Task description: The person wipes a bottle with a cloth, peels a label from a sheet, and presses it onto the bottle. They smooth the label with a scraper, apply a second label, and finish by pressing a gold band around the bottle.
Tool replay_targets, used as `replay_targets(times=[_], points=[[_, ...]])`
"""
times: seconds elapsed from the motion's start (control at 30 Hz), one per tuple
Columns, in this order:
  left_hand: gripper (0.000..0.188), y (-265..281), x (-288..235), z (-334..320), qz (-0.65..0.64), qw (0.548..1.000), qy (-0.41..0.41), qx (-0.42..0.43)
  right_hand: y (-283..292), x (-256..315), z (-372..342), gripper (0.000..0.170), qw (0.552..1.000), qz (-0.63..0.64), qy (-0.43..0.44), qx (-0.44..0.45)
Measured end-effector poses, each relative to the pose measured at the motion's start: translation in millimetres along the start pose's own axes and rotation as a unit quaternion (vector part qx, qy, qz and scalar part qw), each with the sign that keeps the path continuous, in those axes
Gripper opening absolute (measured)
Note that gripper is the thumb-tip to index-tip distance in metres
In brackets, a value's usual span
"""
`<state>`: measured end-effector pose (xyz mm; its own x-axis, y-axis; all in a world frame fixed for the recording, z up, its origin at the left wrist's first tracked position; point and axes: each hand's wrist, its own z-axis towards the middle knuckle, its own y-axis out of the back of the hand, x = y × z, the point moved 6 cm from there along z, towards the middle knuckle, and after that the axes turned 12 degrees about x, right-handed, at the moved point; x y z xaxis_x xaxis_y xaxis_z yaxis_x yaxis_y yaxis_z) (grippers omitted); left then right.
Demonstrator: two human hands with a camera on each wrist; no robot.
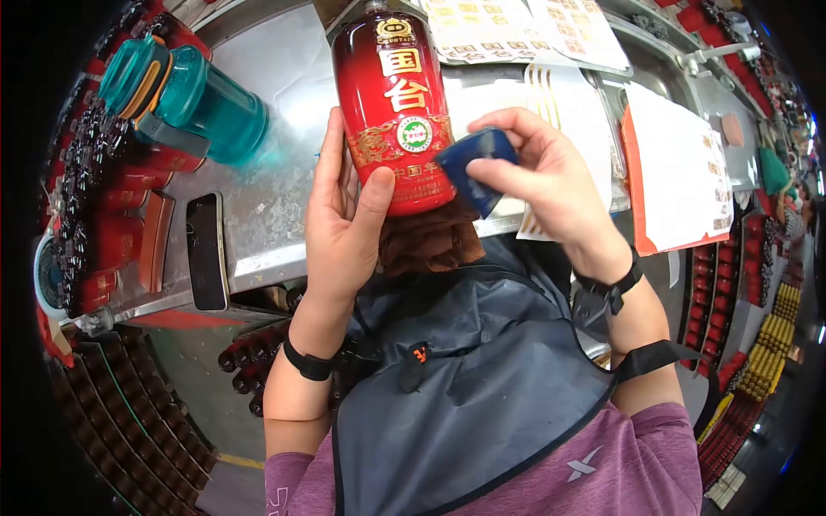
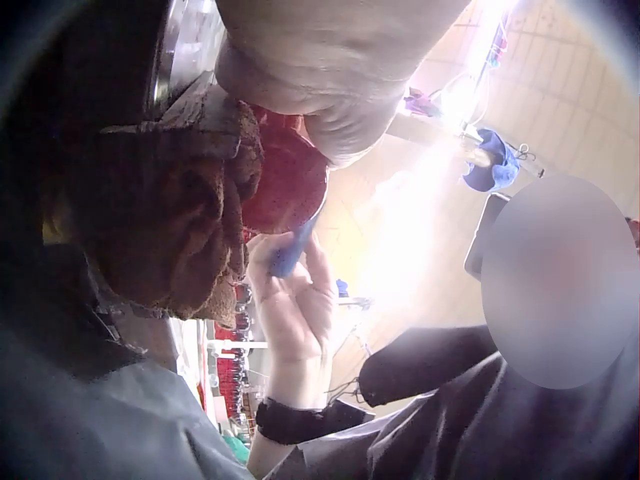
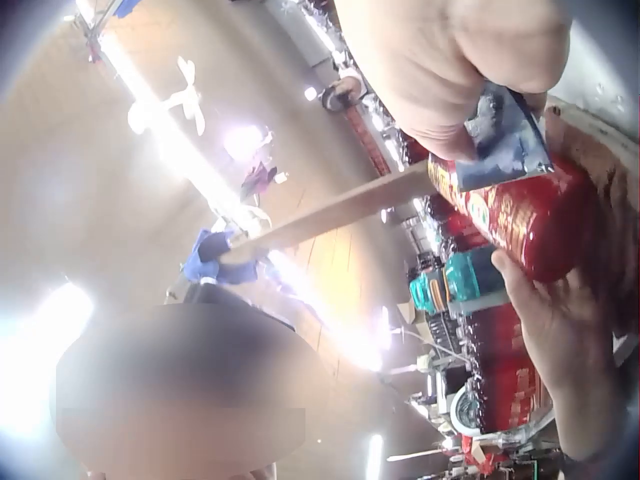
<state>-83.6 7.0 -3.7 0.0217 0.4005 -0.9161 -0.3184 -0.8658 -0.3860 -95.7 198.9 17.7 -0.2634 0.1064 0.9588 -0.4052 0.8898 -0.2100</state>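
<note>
A large red bottle (image 1: pixel 396 95) with gold and white lettering and a round green-and-white label leans over a folded brown cloth (image 1: pixel 434 242) at the near edge of the metal table. My left hand (image 1: pixel 344 211) grips the bottle's lower side, thumb across the front and fingers round the back. Between thumb and fingers, my right hand (image 1: pixel 559 176) pinches a dark blue flat pad (image 1: pixel 479 168). That pad's edge lies against the lower right of the bottle. In the right wrist view, its worn, scuffed face (image 3: pixel 505 140) overlaps the red glass beside the gold decoration.
On the metal table (image 1: pixel 288 64), a teal water jug (image 1: pixel 215 107) lies at the left, with a phone (image 1: pixel 206 249) nearer me. Gold sticker sheets (image 1: pixel 499 34) lie beyond the bottle; a red-edged stack of white sheets (image 1: pixel 675 181) is at the right.
</note>
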Motion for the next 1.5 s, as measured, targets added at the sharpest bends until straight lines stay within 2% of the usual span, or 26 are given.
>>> replay_targets(times=[0.07, 0.13, 0.2, 0.27, 0.3, 0.33, 0.37, 0.4, 0.43, 0.47, 0.53, 0.6, 0.67, 0.7, 0.73, 0.8, 0.87, 0.93, 1.0, 1.07, 1.13, 1.27, 1.33, 1.37, 1.47, 1.5], points=[[0.073, 1, 1, 0, -0.001, 1.000, 0.002, 0.004, 30, -10, -4, 0.035, 0.994, -0.012, -0.069, -0.082], [0.073, 2, 2, 0, 0.010, 1.000, -0.004, 0.000, 27, -3, -10, 0.031, 0.995, -0.018, -0.039, -0.094], [0.074, 6, 6, -2, 0.022, 1.000, -0.007, -0.007, 1, 16, -13, 0.024, 0.994, -0.093, 0.040, -0.044], [0.077, 8, 10, -2, 0.031, 0.999, -0.027, 0.015, 1, 16, -8, 0.024, 0.991, -0.132, 0.020, -0.032], [0.097, 8, 10, -3, 0.021, 0.999, -0.029, 0.007, 14, 20, -8, 0.024, 0.982, -0.167, 0.028, -0.080], [0.097, 11, 7, -3, 0.019, 0.999, -0.037, -0.005, 22, 25, -6, 0.023, 0.971, -0.202, 0.036, -0.124], [0.108, 10, -1, -6, 0.180, 0.982, -0.047, 0.015, 15, 36, -9, 0.020, 0.955, -0.260, 0.060, -0.133], [0.120, 6, -4, -9, 0.337, 0.939, -0.050, 0.037, -5, 48, -12, 0.019, 0.928, -0.345, 0.094, -0.108], [0.133, 8, -5, -10, 0.413, 0.908, -0.063, 0.017, -21, 57, -11, 0.022, 0.875, -0.448, 0.179, -0.048], [0.133, 9, -4, -9, 0.411, 0.910, -0.062, 0.008, -39, 61, -13, 0.026, 0.801, -0.539, 0.261, 0.014], [0.131, 10, -4, -7, 0.443, 0.894, -0.061, -0.008, -60, 62, -18, 0.035, 0.762, -0.572, 0.293, 0.081], [0.127, 8, -10, -8, 0.443, 0.892, -0.075, -0.038, -68, 65, -19, 0.036, 0.753, -0.581, 0.281, 0.129], [0.120, 5, -14, -8, 0.447, 0.893, -0.045, -0.030, -63, 76, -16, 0.036, 0.747, -0.605, 0.268, 0.058], [0.118, 4, -14, -8, 0.455, 0.887, -0.076, -0.035, -57, 74, -14, 0.035, 0.725, -0.629, 0.277, 0.047], [0.118, 5, -13, -8, 0.450, 0.889, -0.076, -0.042, -62, 72, -14, 0.032, 0.747, -0.615, 0.245, 0.057], [0.119, 6, -12, -8, 0.455, 0.888, -0.061, -0.039, -80, 71, -17, 0.033, 0.725, -0.622, 0.258, 0.146], [0.116, 6, -12, -10, 0.449, 0.889, -0.078, -0.046, -80, 72, -14, 0.034, 0.716, -0.628, 0.260, 0.161], [0.115, 4, -15, -10, 0.450, 0.889, -0.075, -0.043, -70, 76, -10, 0.035, 0.699, -0.656, 0.272, 0.089], [0.116, 6, -14, -9, 0.444, 0.892, -0.072, -0.050, -87, 73, -15, 0.031, 0.694, -0.650, 0.260, 0.169], [0.118, 7, -12, -9, 0.435, 0.897, -0.066, -0.049, -88, 77, -14, 0.031, 0.716, -0.627, 0.245, 0.182], [0.117, 6, -13, -10, 0.429, 0.901, -0.047, -0.044, -78, 77, -10, 0.032, 0.681, -0.675, 0.267, 0.099], [0.116, 8, -8, -9, 0.412, 0.909, -0.050, -0.041, -92, 73, -13, 0.035, 0.724, -0.625, 0.224, 0.188], [0.116, 6, -11, -10, 0.418, 0.906, -0.053, -0.044, -78, 79, -7, 0.034, 0.747, -0.612, 0.231, 0.124], [0.117, 5, -13, -10, 0.424, 0.903, -0.055, -0.046, -66, 78, -3, 0.032, 0.779, -0.591, 0.198, 0.068], [0.118, 5, -13, -10, 0.426, 0.903, -0.045, -0.044, -59, 66, 0, 0.029, 0.848, -0.507, 0.143, 0.060], [0.118, 5, -14, -10, 0.426, 0.902, -0.047, -0.046, -64, 69, -1, 0.029, 0.828, -0.535, 0.159, 0.063]])
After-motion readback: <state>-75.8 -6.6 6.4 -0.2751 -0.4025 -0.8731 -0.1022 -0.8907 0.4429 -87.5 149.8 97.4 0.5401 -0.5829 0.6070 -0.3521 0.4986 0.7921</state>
